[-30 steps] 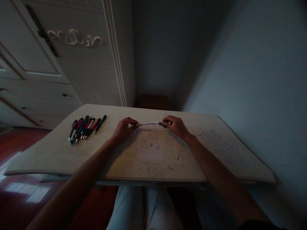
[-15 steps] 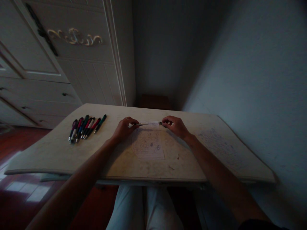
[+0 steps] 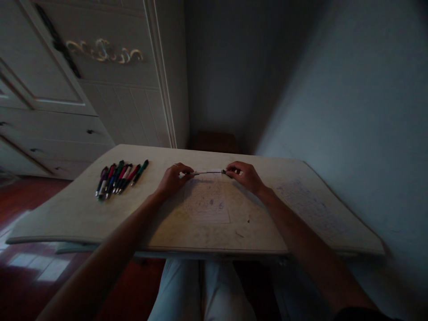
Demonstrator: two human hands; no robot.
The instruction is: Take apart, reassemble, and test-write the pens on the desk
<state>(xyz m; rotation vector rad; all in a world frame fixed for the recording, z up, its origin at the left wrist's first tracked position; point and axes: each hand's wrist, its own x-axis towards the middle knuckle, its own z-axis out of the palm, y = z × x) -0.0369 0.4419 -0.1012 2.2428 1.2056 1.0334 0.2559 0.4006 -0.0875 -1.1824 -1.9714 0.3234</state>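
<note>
Above the far end of a sheet of paper (image 3: pixel 206 203) covered in pen marks, a thin pen refill (image 3: pixel 213 172) stretches level between my two hands. The fingers of my left hand (image 3: pixel 175 177) pinch its left end, where it looks pale. My right hand (image 3: pixel 245 174) is closed at the other end on a small dark pen barrel (image 3: pixel 224 171), mostly hidden by the fingers. Whether refill and barrel are joined there is too small to make out.
Several pens (image 3: pixel 117 178) lie in a group on the left of the pale table (image 3: pixel 160 232). Scribbles (image 3: pixel 309 205) cover its right side. Small dark bits (image 3: pixel 239 234) lie near the front edge. A white cabinet (image 3: pixel 133 107) stands behind, a wall (image 3: pixel 361 111) at right.
</note>
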